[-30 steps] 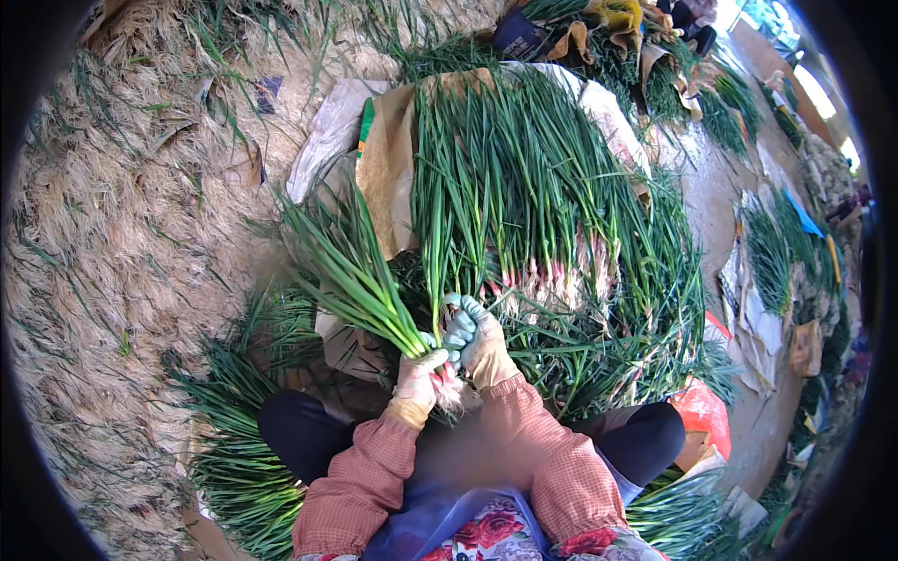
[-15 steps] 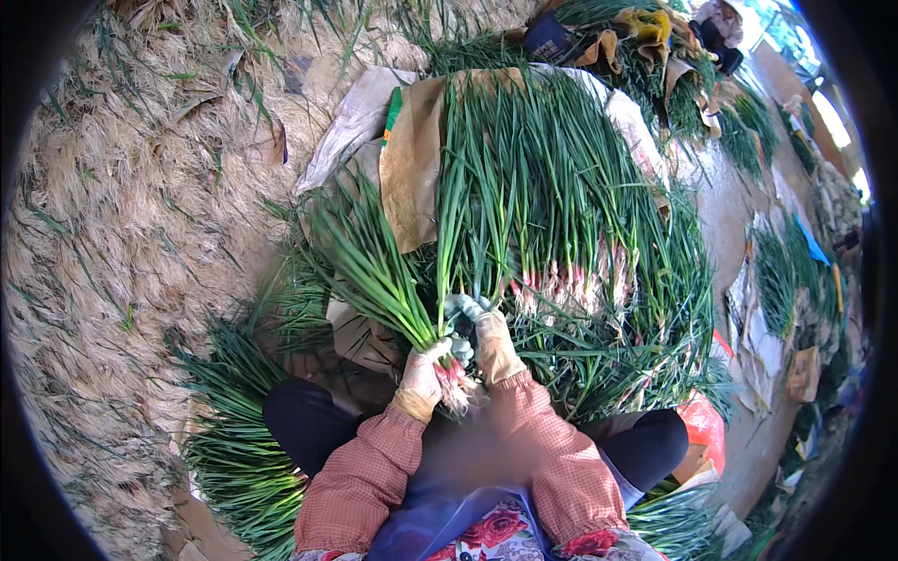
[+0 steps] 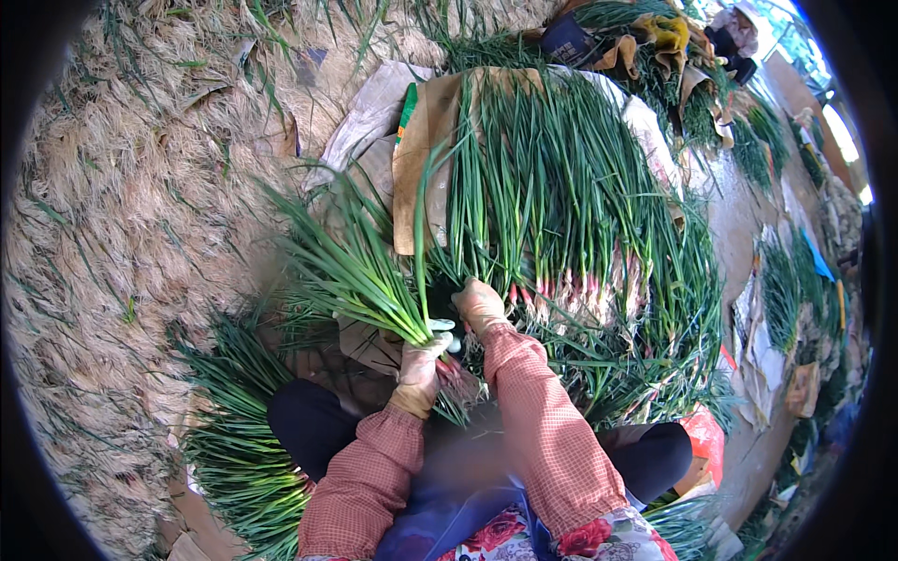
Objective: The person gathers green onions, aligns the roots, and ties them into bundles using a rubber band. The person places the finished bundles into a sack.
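My left hand, in a pale glove with greenish fingertips, is closed around a bunch of spring onions. Their green leaves fan out to the upper left; reddish bulbs and roots stick out below the hand. One longer leaf stands up from the bunch. My right hand, also gloved, is curled at the lower left edge of a broad layer of spring onions. Stems there meet its fingers, though the fingertips are partly hidden. The layer's pinkish bulbs and pale roots lie in a row to the right of this hand.
Brown paper and a white sheet lie under the layer. More spring onions are heaped by my left knee. Dry root litter covers the ground at left. A red plastic bag is by my right knee; a person is far right.
My right hand has left the bunch in my left hand and moved up and right to the layer's edge. The bunch has tipped further left, still in my left hand.
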`<action>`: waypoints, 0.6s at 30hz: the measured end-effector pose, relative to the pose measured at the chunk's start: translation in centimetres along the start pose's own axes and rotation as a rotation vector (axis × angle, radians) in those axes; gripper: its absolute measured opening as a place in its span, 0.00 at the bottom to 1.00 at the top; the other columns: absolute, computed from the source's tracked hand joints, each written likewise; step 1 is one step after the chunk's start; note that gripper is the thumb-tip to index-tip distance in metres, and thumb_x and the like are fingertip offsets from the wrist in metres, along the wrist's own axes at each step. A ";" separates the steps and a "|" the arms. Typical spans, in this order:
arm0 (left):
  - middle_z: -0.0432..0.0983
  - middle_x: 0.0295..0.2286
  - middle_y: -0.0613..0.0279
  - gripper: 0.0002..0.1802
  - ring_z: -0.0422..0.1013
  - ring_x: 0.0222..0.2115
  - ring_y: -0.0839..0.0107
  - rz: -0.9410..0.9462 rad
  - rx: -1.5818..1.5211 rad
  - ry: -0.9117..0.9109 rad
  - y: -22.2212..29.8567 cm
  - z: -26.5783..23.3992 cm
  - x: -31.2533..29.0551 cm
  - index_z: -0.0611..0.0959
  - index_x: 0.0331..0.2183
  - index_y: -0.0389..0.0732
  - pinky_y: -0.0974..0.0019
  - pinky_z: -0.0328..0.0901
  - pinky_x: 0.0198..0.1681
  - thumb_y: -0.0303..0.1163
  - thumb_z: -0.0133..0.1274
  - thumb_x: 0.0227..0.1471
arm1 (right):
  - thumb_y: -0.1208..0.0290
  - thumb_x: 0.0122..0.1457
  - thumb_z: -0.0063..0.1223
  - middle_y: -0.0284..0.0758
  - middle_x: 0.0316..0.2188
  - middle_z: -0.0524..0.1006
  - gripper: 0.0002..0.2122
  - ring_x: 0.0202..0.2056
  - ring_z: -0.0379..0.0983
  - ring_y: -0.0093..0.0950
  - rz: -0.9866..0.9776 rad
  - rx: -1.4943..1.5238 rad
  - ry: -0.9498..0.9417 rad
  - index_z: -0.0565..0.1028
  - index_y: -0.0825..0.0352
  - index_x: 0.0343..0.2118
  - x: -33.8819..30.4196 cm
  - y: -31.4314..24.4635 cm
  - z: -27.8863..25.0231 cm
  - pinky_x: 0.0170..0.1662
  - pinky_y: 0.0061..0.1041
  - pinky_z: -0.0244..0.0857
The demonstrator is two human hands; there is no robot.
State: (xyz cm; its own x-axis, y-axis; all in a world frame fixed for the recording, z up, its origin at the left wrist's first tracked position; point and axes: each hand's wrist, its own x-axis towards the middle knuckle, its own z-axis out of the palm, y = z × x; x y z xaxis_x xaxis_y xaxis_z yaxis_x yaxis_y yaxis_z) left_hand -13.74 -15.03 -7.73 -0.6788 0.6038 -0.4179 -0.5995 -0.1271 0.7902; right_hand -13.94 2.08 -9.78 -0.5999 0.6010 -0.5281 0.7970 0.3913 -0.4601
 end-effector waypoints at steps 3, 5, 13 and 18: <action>0.73 0.25 0.64 0.09 0.70 0.23 0.75 0.108 -0.105 0.135 -3.4 -1.1 3.1 0.78 0.32 0.38 0.72 0.67 0.23 0.18 0.53 0.46 | 0.59 0.50 0.58 0.44 0.32 0.78 0.22 0.28 0.76 0.33 -0.043 0.506 -0.160 0.74 0.69 0.44 -2.4 0.1 -1.1 0.36 0.30 0.68; 0.73 0.23 0.64 0.08 0.69 0.17 0.72 0.027 -0.324 0.150 -2.3 0.5 2.3 0.75 0.27 0.39 0.69 0.68 0.20 0.16 0.53 0.44 | 0.66 0.51 0.60 0.37 0.30 0.79 0.19 0.24 0.73 0.25 -0.093 0.286 -0.197 0.74 0.67 0.46 -6.0 -2.1 -2.4 0.29 0.22 0.67; 0.77 0.29 0.54 0.15 0.75 0.26 0.63 -0.257 -0.478 -0.160 0.5 1.4 -1.7 0.75 0.42 0.34 0.61 0.72 0.28 0.24 0.51 0.49 | 0.58 0.55 0.56 0.25 0.15 0.72 0.13 0.11 0.61 0.14 0.001 1.321 -0.524 0.75 0.64 0.27 -7.6 -0.3 -3.2 0.15 0.14 0.56; 0.76 0.27 0.56 0.10 0.74 0.26 0.61 -0.290 -0.544 -0.140 0.3 0.6 -3.0 0.77 0.37 0.36 0.56 0.71 0.28 0.25 0.50 0.49 | 0.65 0.57 0.52 0.30 0.16 0.72 0.09 0.11 0.65 0.22 0.011 1.636 -0.512 0.74 0.67 0.33 -10.5 -0.4 -2.9 0.11 0.19 0.56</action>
State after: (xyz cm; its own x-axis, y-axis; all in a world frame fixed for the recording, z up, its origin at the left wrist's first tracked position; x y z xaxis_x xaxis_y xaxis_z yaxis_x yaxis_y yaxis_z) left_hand -11.65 -16.38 -6.02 -0.4169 0.7661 -0.4891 -0.9054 -0.3027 0.2977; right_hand -7.74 -2.31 -1.98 -0.8147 0.2037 -0.5429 0.1007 -0.8723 -0.4784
